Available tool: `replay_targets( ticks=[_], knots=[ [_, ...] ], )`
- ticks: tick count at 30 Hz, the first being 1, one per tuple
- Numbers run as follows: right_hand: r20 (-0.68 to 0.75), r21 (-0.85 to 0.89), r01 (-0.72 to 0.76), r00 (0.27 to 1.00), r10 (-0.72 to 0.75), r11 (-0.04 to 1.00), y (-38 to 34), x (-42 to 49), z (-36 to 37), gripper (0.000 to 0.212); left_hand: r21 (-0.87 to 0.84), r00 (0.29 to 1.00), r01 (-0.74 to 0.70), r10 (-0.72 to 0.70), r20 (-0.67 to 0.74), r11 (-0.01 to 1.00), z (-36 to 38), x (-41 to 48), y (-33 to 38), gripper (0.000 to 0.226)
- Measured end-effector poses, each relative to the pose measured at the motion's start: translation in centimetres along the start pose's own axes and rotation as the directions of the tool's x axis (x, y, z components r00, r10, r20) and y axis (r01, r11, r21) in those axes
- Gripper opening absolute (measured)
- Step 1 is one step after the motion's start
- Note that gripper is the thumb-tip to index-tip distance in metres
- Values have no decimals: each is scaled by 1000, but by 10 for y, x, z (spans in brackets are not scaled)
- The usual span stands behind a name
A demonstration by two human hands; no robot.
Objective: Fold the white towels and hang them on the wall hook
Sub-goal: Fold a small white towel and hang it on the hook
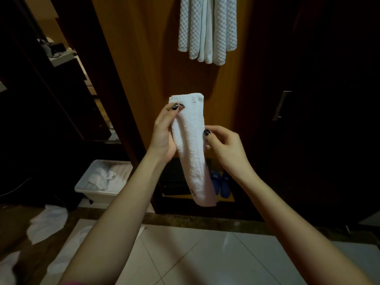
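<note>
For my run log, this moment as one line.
step: folding | left hand: grips top of narrow folded white terry towel | right hand: pinches its right edge | hanging: white quilted towels

It looked like a hotel room or a home's dressing area. White quilted towels [207, 27] hung high on a brown wooden wall panel [144, 58], beside a dark wardrobe door with a metal bar handle [281, 105]. A pair of blue slippers [221, 183] sat in a low open shelf, a white plastic bin [96, 192] held crumpled white linen, and the floor was pale glossy tile [205, 254].
</note>
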State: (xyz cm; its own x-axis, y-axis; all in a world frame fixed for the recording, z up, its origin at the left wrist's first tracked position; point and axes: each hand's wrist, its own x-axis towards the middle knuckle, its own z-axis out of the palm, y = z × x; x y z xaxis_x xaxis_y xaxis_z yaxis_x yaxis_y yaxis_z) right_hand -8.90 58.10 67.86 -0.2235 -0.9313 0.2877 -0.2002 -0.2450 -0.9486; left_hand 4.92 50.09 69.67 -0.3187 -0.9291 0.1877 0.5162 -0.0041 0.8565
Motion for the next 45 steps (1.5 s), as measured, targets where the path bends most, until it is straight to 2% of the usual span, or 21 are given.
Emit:
replay_targets(
  ticks=[3, 6, 12, 16, 20, 23, 26, 29, 34, 38, 39, 42, 45],
  knots=[
    [11, 21, 50, 999, -50, 999, -1, -4, 0, 30, -55, 999, 37, -38, -15, 998, -5, 3, -1, 13],
    [3, -11, 161, 987, -161, 987, -6, -6, -1, 19, -69, 997, 69, -71, -32, 995, -4, 4, -2, 22],
    [13, -82, 95, 995, -94, 992, -16, -8, -3, 18, -191, 987, 114, -133, -87, 975, -8, 7, -5, 29],
    [51, -155, 109, 993, -102, 982, -13, -12, 1, 22, -256, 981, 138, -167, -98, 957, -9, 10, -10, 30],
    [140, -210, 208, 974, -181, 955, -6, -13, -1, 34, -306, 978, 164, -196, -76, 938, -7, 8, -9, 38],
    [191, -248, 254, 959, -210, 935, -2, -11, -2, 35, -283, 973, 184, -214, -80, 941, -6, 7, -9, 32],
    [80, -219, 198, 980, -185, 955, -2, -5, -5, 26, -270, 971, 200, -227, -72, 942, -4, 6, -11, 36],
    [-20, -79, 58, 998, -60, 995, -1, -1, -8, 18, -233, 965, 243, -260, -45, 942, -6, 5, -13, 32],
    [64, 112, -23, 998, 16, 993, 1, 7, -14, 16, -209, 963, 259, -270, -26, 943, -8, 5, -12, 29],
    [-8, -82, 49, 999, -50, 995, 10, 6, -11, 11, -181, 969, 233, -244, -41, 956, -7, 4, -16, 29],
    [-2, -132, 58, 998, -58, 990, 13, 3, -8, 15, -175, 971, 222, -233, -50, 959, -7, 5, -17, 27],
    [31, -266, 75, 997, -69, 961, 17, -3, -3, 45, -141, 972, 206, -219, -82, 968, -7, 5, -16, 27],
    [63, -223, 127, 991, -115, 967, 18, -3, -4, 61, -86, 978, 190, -197, -75, 978, -8, 6, -16, 25]
  ],
)
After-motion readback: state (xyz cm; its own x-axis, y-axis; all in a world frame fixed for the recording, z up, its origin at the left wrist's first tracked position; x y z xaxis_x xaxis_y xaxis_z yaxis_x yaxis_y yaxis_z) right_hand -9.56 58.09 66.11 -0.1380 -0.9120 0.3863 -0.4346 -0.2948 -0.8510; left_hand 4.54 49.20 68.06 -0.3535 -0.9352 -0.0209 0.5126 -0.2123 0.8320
